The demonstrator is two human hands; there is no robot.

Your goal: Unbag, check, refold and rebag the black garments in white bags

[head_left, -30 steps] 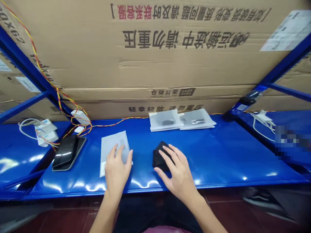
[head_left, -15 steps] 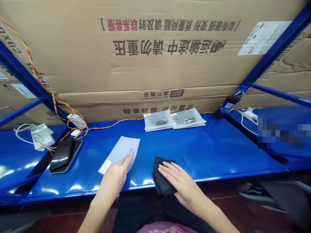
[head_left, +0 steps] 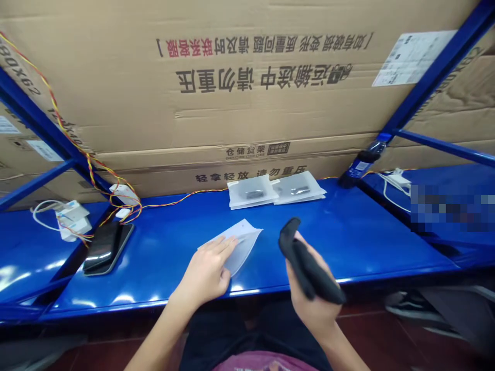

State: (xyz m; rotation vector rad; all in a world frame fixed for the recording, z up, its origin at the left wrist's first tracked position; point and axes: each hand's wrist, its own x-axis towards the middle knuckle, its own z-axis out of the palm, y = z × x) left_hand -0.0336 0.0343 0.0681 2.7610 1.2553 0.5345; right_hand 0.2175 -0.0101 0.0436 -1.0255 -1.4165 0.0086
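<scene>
The black cloth [head_left: 320, 283] is gripped by the closed right hand [head_left: 315, 310], still outside the pale bag [head_left: 243, 252], which is touched by the half-open left hand [head_left: 207, 268]; beyond this bag, filled bags [head_left: 247, 186] are laid.

On my left, a glossy black case [head_left: 102, 246] lies on a grey-rimmed device [head_left: 124, 238]. I see a blue-labelled bottle [head_left: 359, 166] far right, near printed cardboard [head_left: 216, 119].

bright overhead glare, soft blur, wide-angle edge distortion
</scene>
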